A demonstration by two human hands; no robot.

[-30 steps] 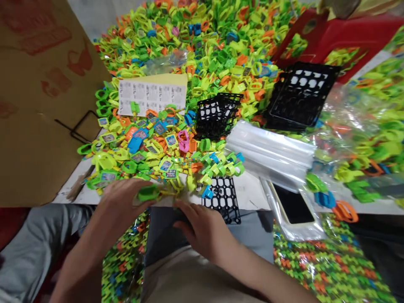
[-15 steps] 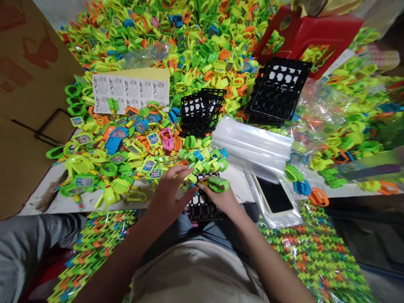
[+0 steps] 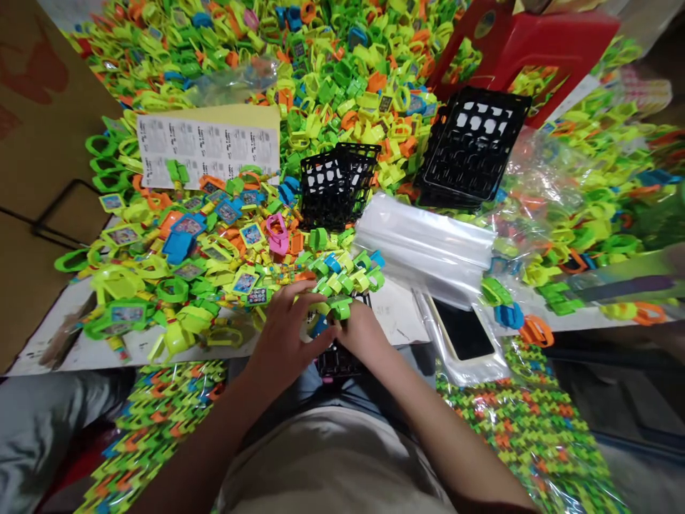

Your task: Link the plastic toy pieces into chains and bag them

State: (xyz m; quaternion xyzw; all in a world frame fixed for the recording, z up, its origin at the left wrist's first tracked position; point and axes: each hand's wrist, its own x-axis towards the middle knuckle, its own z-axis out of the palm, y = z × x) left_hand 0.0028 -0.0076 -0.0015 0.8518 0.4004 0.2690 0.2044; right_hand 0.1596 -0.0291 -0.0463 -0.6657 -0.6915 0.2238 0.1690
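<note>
Just beyond my lap, a black plastic tray (image 3: 338,361) lies at the table's near edge. Its far part carries rows of green, yellow and blue toy watches (image 3: 347,275). My left hand (image 3: 283,325) is curled round the tray's left side, thumb pointing inward, with a blue piece (image 3: 319,325) between thumb and fingers. Over the middle of the tray, my right hand (image 3: 364,334) is closed on a green toy watch (image 3: 340,308); its fingertips are mostly hidden.
Loose toy watches (image 3: 187,275) pile up left and behind. A label sheet (image 3: 208,150), more black trays (image 3: 474,146), clear plastic bags (image 3: 428,246) and a bagged phone (image 3: 464,332) lie around. A red stool (image 3: 556,50) stands far right, a cardboard box (image 3: 48,178) left.
My right hand has brought the green watch left and down into the tray, turning over it. My left hand has shifted slightly. The view has swung a little to the right.
</note>
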